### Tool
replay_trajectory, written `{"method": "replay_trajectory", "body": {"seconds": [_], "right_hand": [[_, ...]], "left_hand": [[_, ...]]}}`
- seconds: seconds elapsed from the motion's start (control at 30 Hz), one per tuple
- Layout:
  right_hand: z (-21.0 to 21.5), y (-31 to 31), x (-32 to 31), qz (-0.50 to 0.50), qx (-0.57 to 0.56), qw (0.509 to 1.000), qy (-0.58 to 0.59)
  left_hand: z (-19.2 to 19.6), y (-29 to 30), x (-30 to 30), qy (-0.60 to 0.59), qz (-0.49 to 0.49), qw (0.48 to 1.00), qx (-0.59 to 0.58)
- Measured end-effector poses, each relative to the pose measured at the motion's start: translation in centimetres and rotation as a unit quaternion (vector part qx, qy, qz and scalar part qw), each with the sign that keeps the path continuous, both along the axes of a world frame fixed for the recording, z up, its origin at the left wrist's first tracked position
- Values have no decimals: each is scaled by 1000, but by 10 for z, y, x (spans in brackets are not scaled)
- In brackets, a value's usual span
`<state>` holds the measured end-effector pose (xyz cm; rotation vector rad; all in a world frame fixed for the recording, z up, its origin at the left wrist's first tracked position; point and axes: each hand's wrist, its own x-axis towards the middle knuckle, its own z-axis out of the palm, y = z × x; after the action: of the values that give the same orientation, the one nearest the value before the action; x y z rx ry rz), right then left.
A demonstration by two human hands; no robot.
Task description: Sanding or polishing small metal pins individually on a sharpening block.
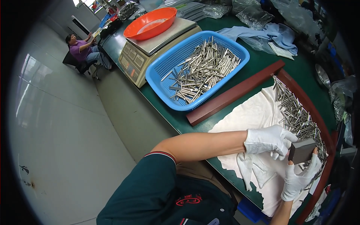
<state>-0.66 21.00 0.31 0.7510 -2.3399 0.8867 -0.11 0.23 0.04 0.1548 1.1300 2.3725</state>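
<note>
My right hand, in a white glove with bare fingertips, grips a dark grey rectangular block between thumb and fingers. Just left of the block is my white-gloved left hand, its fingers curled in beside the block's edge. Whatever those fingers hold, if anything, is too small or hidden to make out. Many loose metal pins lie in a long heap on a white cloth, beyond and partly beneath both hands. A crumpled white glove or rag rests on the cloth below my left forearm.
Reddish-brown bars edge the cloth on the green table. A blue perforated basket holds more pins. Behind it, an orange bowl sits on a weighing scale. Blue cloth and plastic bags lie farther back. A person sits at far left.
</note>
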Motion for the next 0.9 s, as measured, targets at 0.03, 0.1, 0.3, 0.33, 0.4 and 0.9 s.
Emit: {"method": "replay_trajectory", "body": {"seconds": [0.03,0.1,0.3,0.33,0.4,0.9], "right_hand": [[3,-3,1,-3,12,1000,0],[4,-4,1,-4,24,1000,-1],[-4,3,-2,13,23,1000,13],[-3,1,-3,10,15,1000,3],[-3,1,-3,17,-17,1000,-15],[1,-6,-1,2,-18,1000,10]], "left_hand": [[1,1,1,23,-24,999,-26],[3,4,2,42,-46,992,-114],[0,-2,2,17,-5,1000,6],[2,1,2,31,-17,996,-79],[0,-2,1,35,-33,999,1],[4,-1,2,65,-42,994,-77]]}}
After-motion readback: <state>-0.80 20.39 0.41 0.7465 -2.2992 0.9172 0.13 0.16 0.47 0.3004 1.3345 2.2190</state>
